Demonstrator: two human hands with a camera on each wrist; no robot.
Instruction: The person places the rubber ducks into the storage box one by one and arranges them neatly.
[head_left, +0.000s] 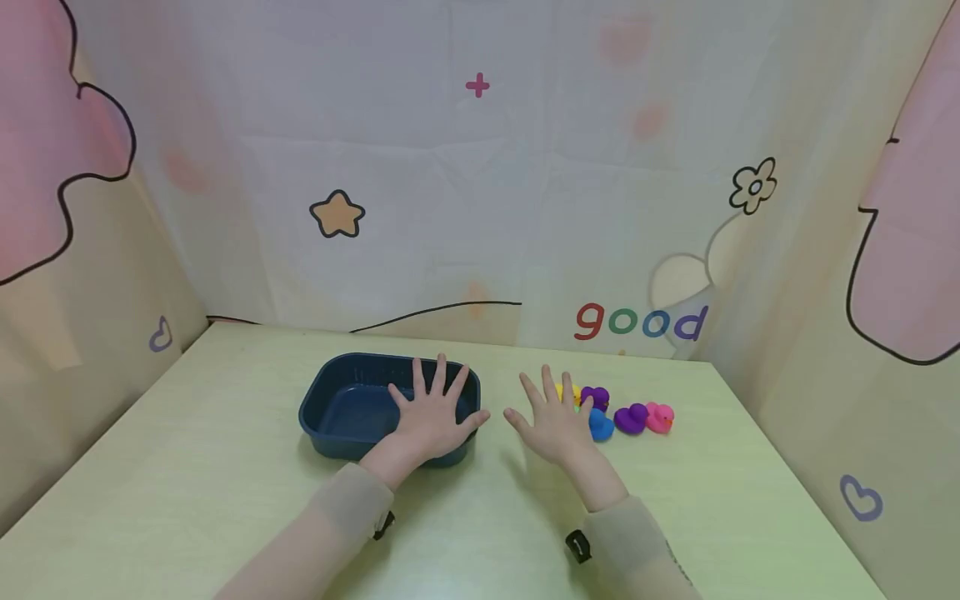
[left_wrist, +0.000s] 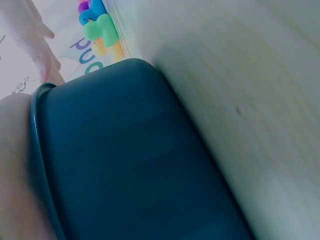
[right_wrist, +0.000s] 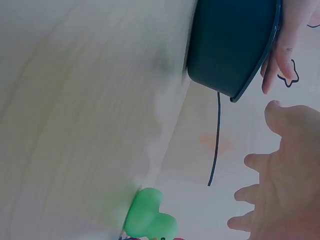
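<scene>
A dark blue plastic basin (head_left: 337,447) stands on the table, left of centre. Above its right side, my left hand (head_left: 431,417) is spread, fingers straight, holding nothing. Beside it to the right, my right hand (head_left: 557,425) is spread too, with nothing in it. Small toy ducks sit just beyond and right of that hand: a blue duck (head_left: 600,425), a purple duck (head_left: 632,419), a pink duck (head_left: 660,417), another purple duck (head_left: 596,397) and a partly covered yellow duck (head_left: 570,392). The green duck (right_wrist: 150,215) shows clearly in the right wrist view; my right hand mostly hides it from the head view.
The pale table (head_left: 480,533) reaches back to a printed curtain (head_left: 465,250) bearing a star, a flower and the word "good". More cloth hangs along both sides. Dark straps (head_left: 578,546) show by the sleeve cuffs.
</scene>
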